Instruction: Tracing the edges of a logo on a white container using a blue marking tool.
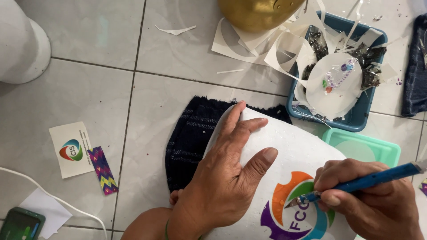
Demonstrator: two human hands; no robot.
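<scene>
Pressing left hand (pixel 222 178), right hand (pixel 369 204) cutting sticker sheet (pixel 293 151).

Left hand (pixel 227 178) flat on sheet (pixel 293 151), lower centre; sheet on cloth (pixel 189 138). Right hand (pixel 369 200) with knife (pixel 356 182), lower right. Tray (pixel 356 120) of scraps upper right; card (pixel 71 149) left; phone (pixel 20 224) bottom left.

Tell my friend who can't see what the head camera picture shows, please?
A person's left hand presses flat on a white sheet with a colourful round design, while the right hand holds a blue craft knife, tip on the design. Under the sheet lies dark cloth on a tiled floor; a blue tray of paper scraps sits nearby.
</scene>
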